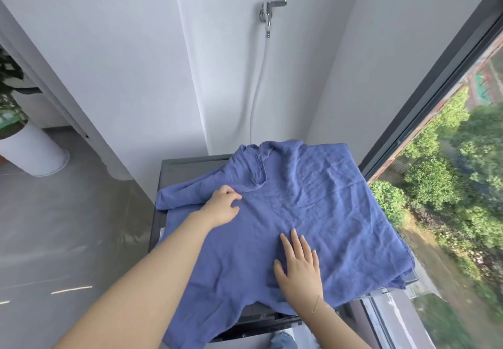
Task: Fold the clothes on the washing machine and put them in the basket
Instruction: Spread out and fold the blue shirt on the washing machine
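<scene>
A blue shirt (313, 204) lies spread over the top of the dark grey washing machine (187, 166), one sleeve stretched to the left and its hem hanging over the front edge. My left hand (221, 207) sits on the cloth near the sleeve's shoulder, fingers curled and pinching the fabric. My right hand (298, 264) lies flat on the lower middle of the shirt, fingers straight and spread. No basket is in view.
A white wall with a tap and hose (268, 19) stands behind the machine. A large window (435, 158) runs along the right. To the left is grey floor with a white plant pot (30, 150). A bit of blue denim (283, 340) shows below the machine's front.
</scene>
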`<state>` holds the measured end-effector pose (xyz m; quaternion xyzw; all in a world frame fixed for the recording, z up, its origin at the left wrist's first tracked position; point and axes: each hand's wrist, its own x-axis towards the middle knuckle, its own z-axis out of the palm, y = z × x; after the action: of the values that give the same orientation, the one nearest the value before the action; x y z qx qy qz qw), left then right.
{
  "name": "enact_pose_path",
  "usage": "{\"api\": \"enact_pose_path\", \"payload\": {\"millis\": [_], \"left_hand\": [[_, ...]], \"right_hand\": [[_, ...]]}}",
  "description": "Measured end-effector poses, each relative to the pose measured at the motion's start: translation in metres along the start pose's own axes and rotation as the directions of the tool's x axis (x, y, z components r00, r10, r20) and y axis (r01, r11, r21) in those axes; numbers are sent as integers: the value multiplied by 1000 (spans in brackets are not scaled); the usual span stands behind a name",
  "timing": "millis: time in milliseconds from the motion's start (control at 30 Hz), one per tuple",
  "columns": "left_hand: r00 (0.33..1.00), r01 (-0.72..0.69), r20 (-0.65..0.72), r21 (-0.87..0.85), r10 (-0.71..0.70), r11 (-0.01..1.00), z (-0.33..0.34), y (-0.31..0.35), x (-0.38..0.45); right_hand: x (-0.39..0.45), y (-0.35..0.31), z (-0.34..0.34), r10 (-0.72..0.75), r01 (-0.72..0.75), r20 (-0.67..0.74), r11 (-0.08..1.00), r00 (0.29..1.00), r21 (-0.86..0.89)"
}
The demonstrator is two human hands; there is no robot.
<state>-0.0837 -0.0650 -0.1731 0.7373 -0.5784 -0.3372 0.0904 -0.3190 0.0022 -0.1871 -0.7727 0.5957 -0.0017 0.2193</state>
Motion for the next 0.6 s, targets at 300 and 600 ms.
{"api": "enact_pose_path", "payload": {"millis": [300, 600], "left_hand": [[761, 153, -572, -300, -306, 942, -9, -21, -37], [971, 167, -178, 26, -160, 986, 64, -20, -147]], "right_hand": [[21, -13, -29, 175, -187, 69, 954, 982, 236], [-16, -51, 14, 114, 5, -275, 916, 955, 401]]}}
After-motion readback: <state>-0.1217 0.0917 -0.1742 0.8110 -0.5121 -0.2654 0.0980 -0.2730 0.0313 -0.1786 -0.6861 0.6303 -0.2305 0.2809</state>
